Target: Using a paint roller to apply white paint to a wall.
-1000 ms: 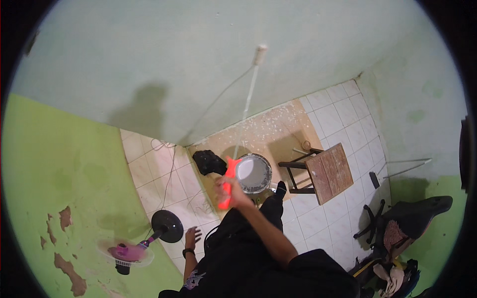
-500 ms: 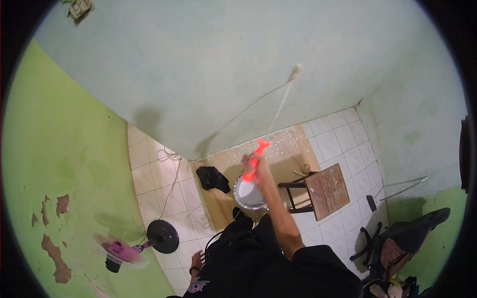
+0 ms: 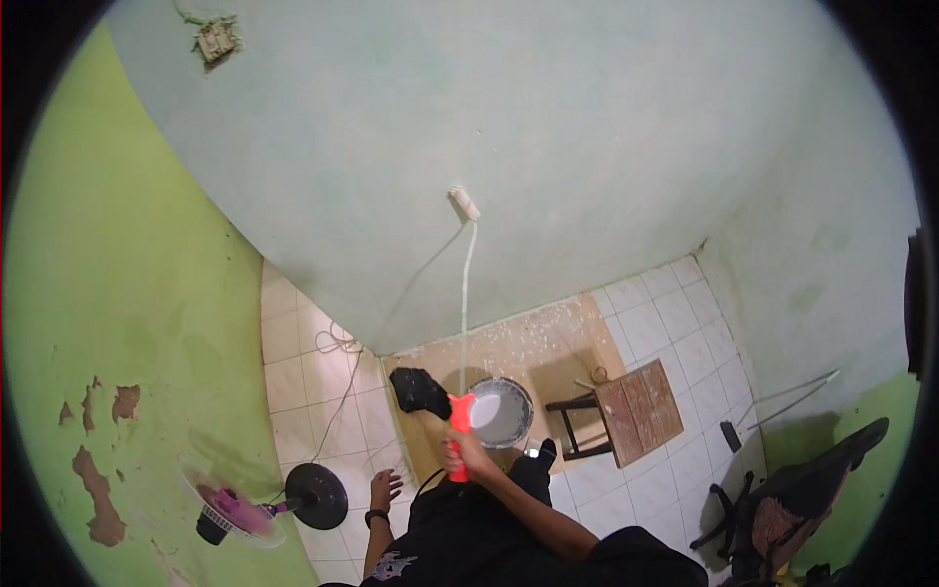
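Note:
My right hand (image 3: 466,454) is closed round the orange handle of a paint roller (image 3: 459,421). From the handle a long pale rod runs up to the whitish roller head (image 3: 464,203), which is at the pale painted wall (image 3: 606,127). Low on the left hangs my left hand (image 3: 385,487), holding nothing, its fingers apart and a dark band at the wrist. Just right of the roller handle a bucket (image 3: 528,419) of white paint stands on the floor.
Under the bucket lies a paint-spattered brown sheet (image 3: 548,333), with a black bag (image 3: 419,391) on it. A wooden stool (image 3: 641,413) stands to the right, an office chair (image 3: 812,479) farther off. At left are a pedestal fan (image 3: 318,496), a cord (image 3: 342,396) and a peeling green wall (image 3: 147,342).
My right hand has drawn back toward my body and to the left. The roller head has moved left and lower on the wall. My left hand has come forward a little.

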`<move>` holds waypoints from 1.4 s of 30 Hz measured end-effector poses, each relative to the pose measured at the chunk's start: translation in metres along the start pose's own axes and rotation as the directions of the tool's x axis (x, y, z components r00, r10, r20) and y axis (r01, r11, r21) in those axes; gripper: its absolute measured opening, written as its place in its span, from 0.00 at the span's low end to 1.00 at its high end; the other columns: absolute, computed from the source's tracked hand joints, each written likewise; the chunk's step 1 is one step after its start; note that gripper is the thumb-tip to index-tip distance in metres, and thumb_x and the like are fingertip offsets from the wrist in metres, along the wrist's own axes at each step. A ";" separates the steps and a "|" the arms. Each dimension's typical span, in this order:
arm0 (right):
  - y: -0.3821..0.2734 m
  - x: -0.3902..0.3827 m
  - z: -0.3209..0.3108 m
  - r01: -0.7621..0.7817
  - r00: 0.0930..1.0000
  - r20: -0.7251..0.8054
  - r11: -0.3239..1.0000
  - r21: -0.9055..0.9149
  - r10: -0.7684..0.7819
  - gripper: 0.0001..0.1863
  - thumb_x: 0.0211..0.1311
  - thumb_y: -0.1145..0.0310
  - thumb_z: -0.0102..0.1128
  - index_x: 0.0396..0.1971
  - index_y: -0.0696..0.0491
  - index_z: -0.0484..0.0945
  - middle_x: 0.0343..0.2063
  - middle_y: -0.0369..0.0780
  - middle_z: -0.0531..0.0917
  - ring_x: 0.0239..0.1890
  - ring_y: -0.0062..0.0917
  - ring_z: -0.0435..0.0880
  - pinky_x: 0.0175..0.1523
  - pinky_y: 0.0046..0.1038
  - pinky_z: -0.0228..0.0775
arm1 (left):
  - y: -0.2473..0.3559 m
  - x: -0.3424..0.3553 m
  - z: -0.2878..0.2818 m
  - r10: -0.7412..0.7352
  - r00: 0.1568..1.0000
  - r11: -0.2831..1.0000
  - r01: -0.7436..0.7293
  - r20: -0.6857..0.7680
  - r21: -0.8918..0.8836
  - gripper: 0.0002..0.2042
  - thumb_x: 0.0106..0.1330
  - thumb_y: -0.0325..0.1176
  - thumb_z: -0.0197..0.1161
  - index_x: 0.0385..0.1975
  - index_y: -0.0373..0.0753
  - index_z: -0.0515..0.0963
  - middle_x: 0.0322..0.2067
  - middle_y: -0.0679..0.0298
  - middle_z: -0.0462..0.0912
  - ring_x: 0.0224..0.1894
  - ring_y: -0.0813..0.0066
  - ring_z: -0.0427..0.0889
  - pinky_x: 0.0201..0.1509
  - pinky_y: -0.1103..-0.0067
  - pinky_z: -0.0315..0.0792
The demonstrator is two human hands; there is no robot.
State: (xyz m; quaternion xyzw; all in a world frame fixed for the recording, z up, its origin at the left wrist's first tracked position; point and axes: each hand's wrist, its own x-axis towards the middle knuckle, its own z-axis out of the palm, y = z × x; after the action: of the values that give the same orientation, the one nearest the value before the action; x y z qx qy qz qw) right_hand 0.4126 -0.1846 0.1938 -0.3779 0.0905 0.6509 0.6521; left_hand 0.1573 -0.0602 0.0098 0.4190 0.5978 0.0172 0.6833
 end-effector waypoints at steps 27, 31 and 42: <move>-0.275 -0.082 0.169 0.732 0.241 0.381 -0.090 -0.675 -0.893 0.20 0.68 0.55 0.43 0.27 0.58 0.70 0.13 0.32 0.68 0.10 0.14 0.65 0.14 0.20 0.56 | -0.053 -0.051 -0.068 0.733 0.555 0.623 -0.780 0.394 -0.058 0.21 0.66 0.38 0.51 0.56 0.37 0.60 0.52 0.58 0.62 0.51 0.65 0.67 0.52 0.67 0.63; -0.338 -0.098 0.306 0.757 0.094 0.469 -0.242 -0.606 -0.878 0.23 0.69 0.51 0.39 0.24 0.57 0.65 0.11 0.33 0.65 0.09 0.16 0.63 0.14 0.23 0.58 | -0.051 -0.081 -0.106 0.869 0.393 0.479 -0.820 0.300 -0.314 0.24 0.66 0.38 0.51 0.58 0.35 0.57 0.56 0.57 0.56 0.55 0.64 0.63 0.56 0.66 0.58; -0.201 -0.020 0.220 0.663 0.159 0.407 -0.208 -0.719 -0.899 0.20 0.68 0.61 0.40 0.26 0.63 0.70 0.13 0.48 0.69 0.17 0.34 0.72 0.25 0.36 0.61 | 0.068 -0.195 -0.262 0.982 -0.131 -0.190 -0.581 -0.139 -0.791 0.31 0.68 0.39 0.50 0.64 0.29 0.47 0.67 0.52 0.39 0.67 0.61 0.51 0.68 0.65 0.46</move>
State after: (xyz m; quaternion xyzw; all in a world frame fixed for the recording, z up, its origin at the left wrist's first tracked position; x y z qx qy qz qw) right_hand 0.5123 -0.0390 0.4348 -0.6682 -0.3903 -0.0226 0.6330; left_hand -0.0834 0.0264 0.2242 0.4227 -0.1593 0.5630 0.6921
